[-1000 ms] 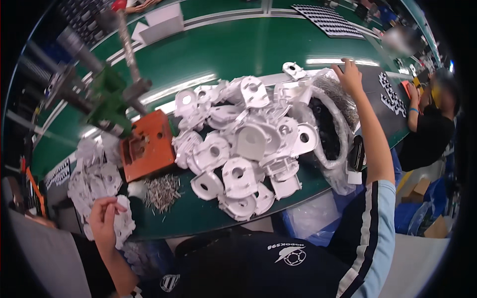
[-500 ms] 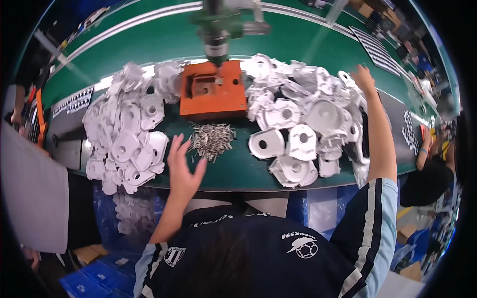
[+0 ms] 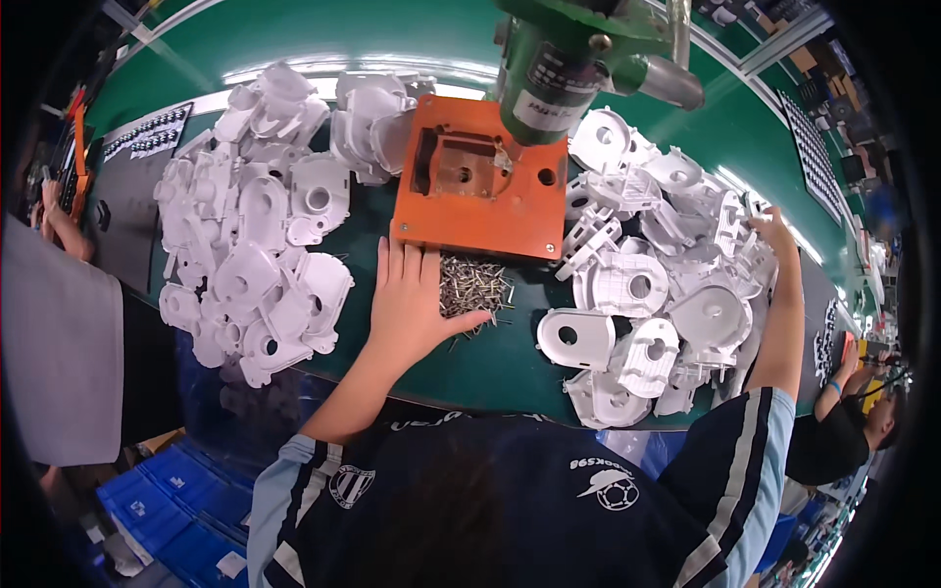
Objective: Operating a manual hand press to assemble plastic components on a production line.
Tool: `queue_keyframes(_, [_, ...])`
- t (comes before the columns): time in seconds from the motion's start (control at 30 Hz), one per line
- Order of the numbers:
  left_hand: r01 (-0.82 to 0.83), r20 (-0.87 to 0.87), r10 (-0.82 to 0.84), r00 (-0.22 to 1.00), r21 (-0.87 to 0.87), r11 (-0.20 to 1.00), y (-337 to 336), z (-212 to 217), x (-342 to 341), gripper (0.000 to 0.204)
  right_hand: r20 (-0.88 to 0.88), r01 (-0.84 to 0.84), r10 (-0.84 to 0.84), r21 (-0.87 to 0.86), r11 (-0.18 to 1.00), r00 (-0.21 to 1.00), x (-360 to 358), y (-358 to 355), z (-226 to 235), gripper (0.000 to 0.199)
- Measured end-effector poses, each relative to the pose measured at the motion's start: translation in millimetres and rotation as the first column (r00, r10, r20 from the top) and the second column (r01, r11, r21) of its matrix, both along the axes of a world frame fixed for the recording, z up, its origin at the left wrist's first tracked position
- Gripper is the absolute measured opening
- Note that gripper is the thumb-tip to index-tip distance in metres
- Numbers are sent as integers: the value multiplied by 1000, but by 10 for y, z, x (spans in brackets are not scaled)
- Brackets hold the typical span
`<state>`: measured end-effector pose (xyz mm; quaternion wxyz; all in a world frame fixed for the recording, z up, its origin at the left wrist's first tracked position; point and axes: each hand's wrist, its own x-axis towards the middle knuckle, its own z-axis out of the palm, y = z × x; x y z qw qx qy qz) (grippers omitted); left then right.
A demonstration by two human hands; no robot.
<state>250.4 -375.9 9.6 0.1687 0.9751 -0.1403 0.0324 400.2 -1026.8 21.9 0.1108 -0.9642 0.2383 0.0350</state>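
Observation:
My left hand [image 3: 410, 299] lies flat and open against the front edge of an orange fixture block [image 3: 480, 220], fingers straight and thumb spread. Its thumb reaches over a pile of small metal pins [image 3: 475, 289] on the green bench, partly covered by the hand. Far to the right, my right hand [image 3: 776, 235] is at the outer edge of a heap of white plastic housings [image 3: 642, 279]. Its fingers are closed on the edge of a white plastic housing [image 3: 757, 208], partly hidden. The fixture's recess holds a small piece too blurred to name.
A green machine head [image 3: 549, 83] hangs over the fixture's far right corner. Another heap of white housings [image 3: 250, 216] covers the left of the bench, with a stack [image 3: 368, 122] behind it. Blue crates [image 3: 176, 500] stand below at left. Other people are at both sides.
My view has shifted, so the fixture appears larger and farther right. My left hand has moved forward from beside the pins to the fixture's front edge. My right hand stays at the right heap's edge.

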Motion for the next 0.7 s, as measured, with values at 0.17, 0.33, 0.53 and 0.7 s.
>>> queue_keyframes(0.17, [96, 15, -95, 995, -71, 993, -30, -39, -41, 98, 12, -40, 41, -123, 992, 999, 5, -79, -36, 45])
queue_keyframes(0.33, [98, -7, -100, 995, -150, 984, -209, -41, -243, 98, 151, -64, 90, -168, 984, 984, -59, 119, 95, 57])
queue_keyframes(0.53, [8, 90, 10, 996, -201, 979, -384, -106, -299, 92, 481, -96, -9, 193, 976, 876, -523, 1044, 796, 57])
queue_keyframes(0.7, [111, 237, -16, 971, -394, 912, 126, 102, -374, 60, 765, -508, -104, 516, 689, 636, -1587, 2261, 1130, 55])
